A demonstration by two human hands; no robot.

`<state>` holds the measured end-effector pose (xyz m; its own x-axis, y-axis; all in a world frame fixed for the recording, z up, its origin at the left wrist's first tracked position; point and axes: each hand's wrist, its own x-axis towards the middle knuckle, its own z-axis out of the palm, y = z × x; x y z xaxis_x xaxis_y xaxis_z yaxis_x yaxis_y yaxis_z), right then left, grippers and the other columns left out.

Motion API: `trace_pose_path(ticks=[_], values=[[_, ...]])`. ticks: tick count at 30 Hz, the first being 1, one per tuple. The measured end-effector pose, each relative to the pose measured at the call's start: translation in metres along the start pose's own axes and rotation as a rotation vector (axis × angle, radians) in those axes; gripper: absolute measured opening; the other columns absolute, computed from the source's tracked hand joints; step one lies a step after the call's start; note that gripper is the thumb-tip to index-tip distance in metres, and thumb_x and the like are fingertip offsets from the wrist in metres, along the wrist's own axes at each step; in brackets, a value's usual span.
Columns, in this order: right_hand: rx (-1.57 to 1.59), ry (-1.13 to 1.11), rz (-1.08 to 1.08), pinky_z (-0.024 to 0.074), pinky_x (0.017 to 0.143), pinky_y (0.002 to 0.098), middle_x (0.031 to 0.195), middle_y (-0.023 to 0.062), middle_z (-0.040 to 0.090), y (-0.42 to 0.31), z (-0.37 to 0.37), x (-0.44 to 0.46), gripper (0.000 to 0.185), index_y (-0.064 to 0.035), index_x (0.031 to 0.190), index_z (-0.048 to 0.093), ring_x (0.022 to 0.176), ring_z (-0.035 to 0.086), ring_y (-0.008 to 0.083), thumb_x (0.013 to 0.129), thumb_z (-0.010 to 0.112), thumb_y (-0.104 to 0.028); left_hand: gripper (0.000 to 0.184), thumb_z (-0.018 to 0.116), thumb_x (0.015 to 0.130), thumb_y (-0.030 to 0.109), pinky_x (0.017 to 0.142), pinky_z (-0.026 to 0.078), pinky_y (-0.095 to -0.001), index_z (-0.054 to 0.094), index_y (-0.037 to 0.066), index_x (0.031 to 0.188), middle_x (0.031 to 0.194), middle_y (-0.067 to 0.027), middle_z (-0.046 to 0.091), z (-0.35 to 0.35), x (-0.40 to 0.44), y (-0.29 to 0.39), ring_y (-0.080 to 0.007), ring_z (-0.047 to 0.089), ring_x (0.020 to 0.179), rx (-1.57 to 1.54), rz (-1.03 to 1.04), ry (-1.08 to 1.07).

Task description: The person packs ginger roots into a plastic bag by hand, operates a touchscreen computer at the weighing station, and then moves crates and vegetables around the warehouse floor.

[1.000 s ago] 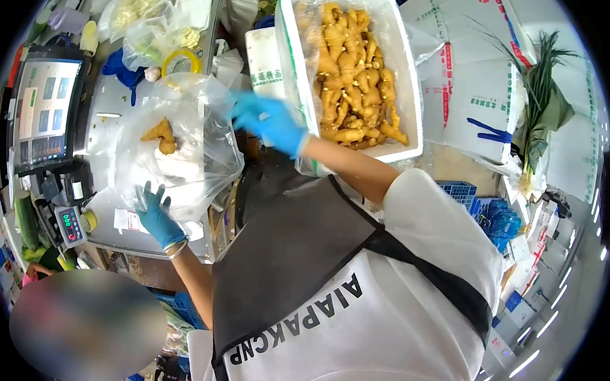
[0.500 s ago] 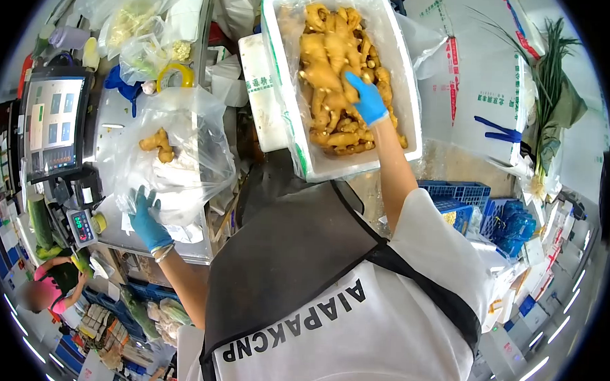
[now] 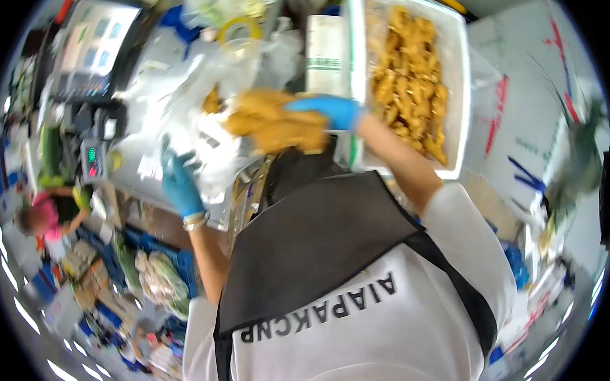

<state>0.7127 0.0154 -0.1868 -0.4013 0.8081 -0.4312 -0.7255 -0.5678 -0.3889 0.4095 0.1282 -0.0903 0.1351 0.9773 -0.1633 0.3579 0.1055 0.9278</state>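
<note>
A large knobbly ginger root (image 3: 275,121), blurred by motion, is gripped in my blue-gloved right hand (image 3: 331,112). It hangs between the white foam box (image 3: 459,95) and the work table. More ginger (image 3: 409,80) fills that box at the upper right. My left hand (image 3: 179,176), also gloved, is over the table at the edge of a clear plastic bag (image 3: 215,164), its fingers apart. On the bag, just left of the held root, a smaller ginger piece (image 3: 213,101) is partly visible.
At the left stand a monitor (image 3: 98,45) and a scale display (image 3: 92,157). A yellow tape roll (image 3: 240,32) lies at the table's far side. A second white foam box (image 3: 324,53) adjoins the ginger box. Another person (image 3: 45,215) is at the far left.
My right hand has lifted a large ginger root out of the foam box and carried it left towards the bag. The view has shifted; my left hand stays near the bag.
</note>
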Motion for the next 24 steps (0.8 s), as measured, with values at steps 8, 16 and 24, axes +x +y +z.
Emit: trace_pose_path(ticks=[8,16,24], values=[[-0.69,0.092,-0.252,0.0533,0.078,0.0305,0.106,0.0112,0.066,0.021,0.063,0.15,0.046,-0.0029,0.123,0.056,0.089,0.065,0.0177,0.088,0.063,-0.032,0.05,0.042,0.1,0.042,0.058,0.047,-0.0234,0.046,0.012,0.14,0.083,-0.0081,0.06,0.01,-0.012,0.012,-0.012,0.057,0.067,0.152,0.028,0.009],[-1.295,2.076,-0.796,0.05,0.075,0.045,0.099,0.0219,0.062,0.015,-0.138,-0.139,0.037,0.0002,0.103,0.059,0.092,0.061,0.0363,0.078,0.07,-0.025,0.046,0.042,0.101,0.039,0.06,0.045,-0.0255,0.05,0.013,0.137,0.083,-0.008,0.062,0.003,0.002,0.014,-0.014,0.059,0.067,0.186,-0.049,0.155],[-0.649,1.85,-0.376,0.054,0.078,0.042,0.099,0.018,0.066,0.019,-0.234,-0.227,0.046,0.0007,0.111,0.058,0.086,0.066,0.0368,0.085,0.06,-0.037,0.048,0.049,0.099,0.038,0.061,0.049,-0.0255,0.049,0.01,0.138,0.085,-0.0094,0.064,0.001,0.023,0.001,-0.0151,0.062,0.07,0.205,-0.066,0.116]])
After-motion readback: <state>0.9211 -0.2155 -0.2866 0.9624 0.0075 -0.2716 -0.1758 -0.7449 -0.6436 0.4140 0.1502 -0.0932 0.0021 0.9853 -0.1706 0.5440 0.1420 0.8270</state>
